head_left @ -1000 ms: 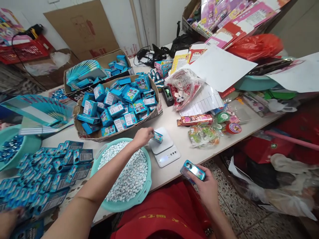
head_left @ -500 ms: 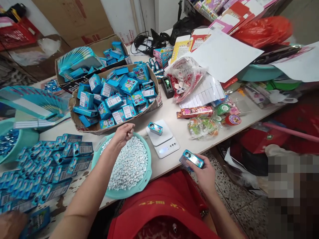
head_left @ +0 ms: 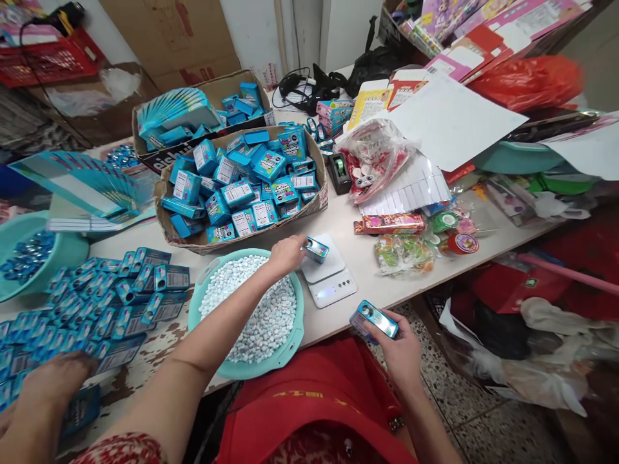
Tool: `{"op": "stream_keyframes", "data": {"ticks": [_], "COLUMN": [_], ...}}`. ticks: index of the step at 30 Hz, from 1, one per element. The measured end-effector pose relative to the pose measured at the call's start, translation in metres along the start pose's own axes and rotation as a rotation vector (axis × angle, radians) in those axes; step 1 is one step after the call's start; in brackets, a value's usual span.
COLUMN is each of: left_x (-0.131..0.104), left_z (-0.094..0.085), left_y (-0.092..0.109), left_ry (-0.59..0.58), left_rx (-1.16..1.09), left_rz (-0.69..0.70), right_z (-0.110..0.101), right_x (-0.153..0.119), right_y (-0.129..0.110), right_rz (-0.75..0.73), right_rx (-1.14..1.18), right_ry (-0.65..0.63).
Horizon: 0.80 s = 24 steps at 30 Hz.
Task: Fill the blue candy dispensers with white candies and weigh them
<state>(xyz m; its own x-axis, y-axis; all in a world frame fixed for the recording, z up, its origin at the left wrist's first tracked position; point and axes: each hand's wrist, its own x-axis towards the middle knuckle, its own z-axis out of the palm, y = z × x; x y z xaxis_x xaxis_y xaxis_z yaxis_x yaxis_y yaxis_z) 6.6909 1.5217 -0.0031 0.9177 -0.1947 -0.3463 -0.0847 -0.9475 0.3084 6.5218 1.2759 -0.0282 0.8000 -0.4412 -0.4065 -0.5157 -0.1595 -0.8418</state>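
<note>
My left hand [head_left: 287,254] reaches across a turquoise basin [head_left: 298,327] of small white candies [head_left: 242,303]. Its fingers are pinched together at the left end of a small blue candy box [head_left: 317,251]; what they hold, if anything, is hidden. That box lies on a white kitchen scale [head_left: 333,294] with a lit display, and a round opening shows in its top. Over the table's front edge, my right hand [head_left: 401,345] grips another blue candy box [head_left: 378,318], its holed face turned upward.
Many blue boxes [head_left: 116,290] stand in rows at left, where a co-worker's hand [head_left: 58,380] rests among them. A carton [head_left: 203,245] heaped with blue boxes is behind the basin. A tape dispenser [head_left: 340,177] and bagged sweets [head_left: 403,254] lie beyond the scale.
My left hand has moved right, from above the basin of candies to the box on the scale. My right hand keeps its box. The co-worker's hand has moved onto the rows of boxes.
</note>
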Motion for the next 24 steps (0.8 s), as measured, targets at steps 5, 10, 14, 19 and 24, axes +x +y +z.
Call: {"op": "stream_keyframes", "data": {"ticks": [5, 10, 14, 19, 24], "left_x": [0.004, -0.023, -0.099, -0.173, -0.168], "left_z": [0.008, 0.002, -0.030, -0.032, 0.024], "left_y": [0.001, -0.007, -0.049, -0.140, -0.204], "left_ry": [-0.024, 0.071, 0.335, 0.321, 0.234], "left_rx": [0.080, 0.111, 0.122, 0.189, 0.058], "left_rz": [0.067, -0.048, -0.495, -1.002, -1.062], "right_z": [0.002, 0.005, 0.009, 0.028, 0.049], "right_x": [0.004, 0.005, 0.013, 0.020, 0.019], "right_y": [0.008, -0.010, -0.028, -0.033, -0.038], "right_rz": [0.002, 0.050, 0.018, -0.085, -0.186], "right_rx": [-0.026, -0.131, -0.142, -0.024, 0.123], "right_ry": [0.006, 0.048, 0.084, -0.038, -0.208]}}
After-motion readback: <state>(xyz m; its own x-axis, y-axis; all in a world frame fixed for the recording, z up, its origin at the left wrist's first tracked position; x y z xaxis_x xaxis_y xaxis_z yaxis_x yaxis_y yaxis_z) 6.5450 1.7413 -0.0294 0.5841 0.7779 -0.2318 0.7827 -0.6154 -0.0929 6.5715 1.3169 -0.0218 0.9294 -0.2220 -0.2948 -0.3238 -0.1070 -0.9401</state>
